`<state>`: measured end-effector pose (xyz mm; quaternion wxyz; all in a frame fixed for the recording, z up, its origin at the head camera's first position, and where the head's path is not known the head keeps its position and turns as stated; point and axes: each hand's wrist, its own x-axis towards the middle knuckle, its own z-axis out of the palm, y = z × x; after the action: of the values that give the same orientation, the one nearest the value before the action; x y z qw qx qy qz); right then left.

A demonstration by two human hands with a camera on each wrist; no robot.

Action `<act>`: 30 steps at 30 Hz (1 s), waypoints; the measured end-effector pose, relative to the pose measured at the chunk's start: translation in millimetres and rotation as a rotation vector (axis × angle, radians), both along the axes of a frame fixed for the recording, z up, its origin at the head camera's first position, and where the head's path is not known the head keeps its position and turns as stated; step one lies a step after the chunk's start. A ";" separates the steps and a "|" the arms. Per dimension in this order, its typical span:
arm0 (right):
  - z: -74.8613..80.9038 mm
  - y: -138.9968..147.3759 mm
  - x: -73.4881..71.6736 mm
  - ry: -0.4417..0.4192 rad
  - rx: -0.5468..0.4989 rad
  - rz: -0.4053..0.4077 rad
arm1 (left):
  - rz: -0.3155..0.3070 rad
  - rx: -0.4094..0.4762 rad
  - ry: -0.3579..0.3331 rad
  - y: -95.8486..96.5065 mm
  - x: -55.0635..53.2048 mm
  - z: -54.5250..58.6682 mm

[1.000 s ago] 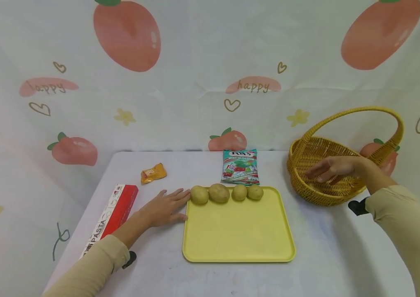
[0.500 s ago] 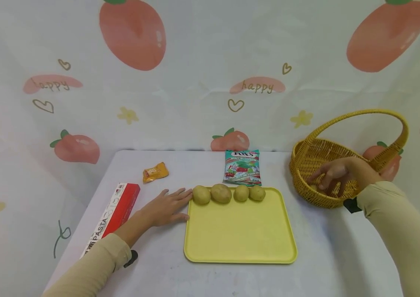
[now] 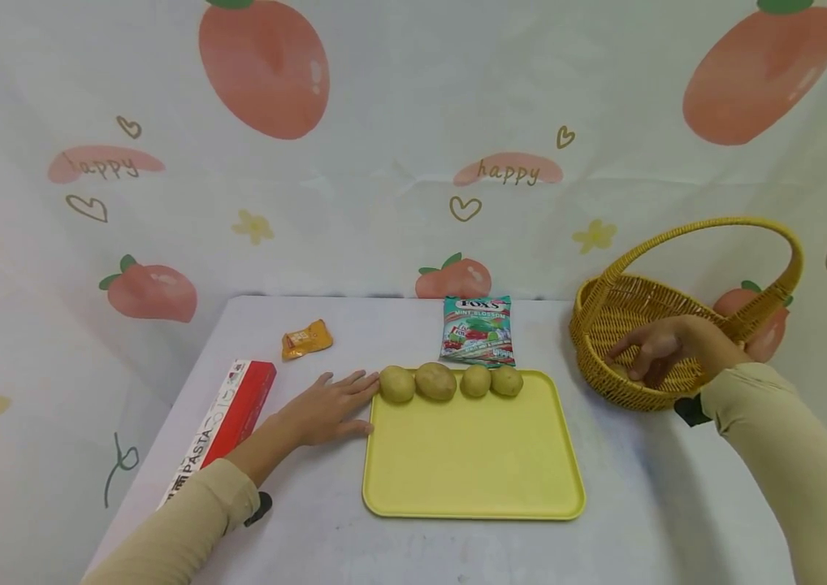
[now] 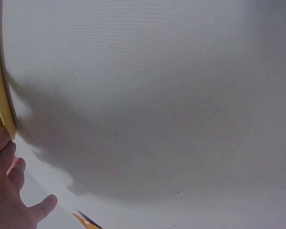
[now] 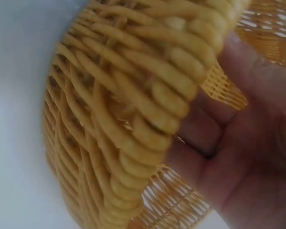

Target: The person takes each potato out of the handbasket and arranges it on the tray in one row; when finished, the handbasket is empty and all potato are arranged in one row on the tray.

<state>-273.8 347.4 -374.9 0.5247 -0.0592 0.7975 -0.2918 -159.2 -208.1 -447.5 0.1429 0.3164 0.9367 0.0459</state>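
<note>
In the head view my right hand (image 3: 660, 345) reaches down inside the wicker basket (image 3: 607, 382), fingers curled and thumb bent in. A pale rounded thing that looks like a potato (image 3: 620, 370) shows between its fingertips, mostly hidden. The right wrist view shows the palm (image 5: 248, 167) behind the woven rim (image 5: 148, 100), which covers the fingertips. My left hand (image 3: 326, 413) lies flat with fingers spread at the left edge of the yellow tray (image 3: 472, 463), fingertips right by the leftmost potato (image 3: 396, 384). Several potatoes stand in a row along the tray's far edge.
Behind the tray lies a teal candy bag (image 3: 478, 331). An orange snack packet (image 3: 307, 340) is at the back left, and a red-and-white pasta box (image 3: 227, 422) lies beside my left forearm. The basket's tall handle (image 3: 706, 223) arches above my right hand.
My right hand has dipped lower into the basket and its fingers have curled in. The left hand stays in place at the tray. The whole view has shifted slightly.
</note>
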 end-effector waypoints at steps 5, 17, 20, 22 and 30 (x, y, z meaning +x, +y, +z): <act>4.8 4.1 2.6 0.018 -0.069 0.016 | 0.001 0.006 -0.006 1.8 0.7 0.6; 48.0 9.6 20.5 0.353 -0.271 0.159 | 0.006 -0.006 0.001 1.1 0.6 1.3; 51.8 1.1 27.8 0.454 -0.292 0.189 | 0.008 -0.011 0.002 0.6 0.6 0.2; 50.3 -6.9 32.3 0.516 -0.308 0.190 | 0.008 -0.005 -0.001 0.2 0.6 -0.5; 29.4 -50.9 50.0 0.605 -0.420 0.044 | 0.010 -0.010 0.002 -0.3 -0.1 -1.6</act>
<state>-223.8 296.5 -345.5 0.2476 -0.2667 0.8378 -0.4071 -159.3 -208.4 -449.1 0.1434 0.3112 0.9385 0.0418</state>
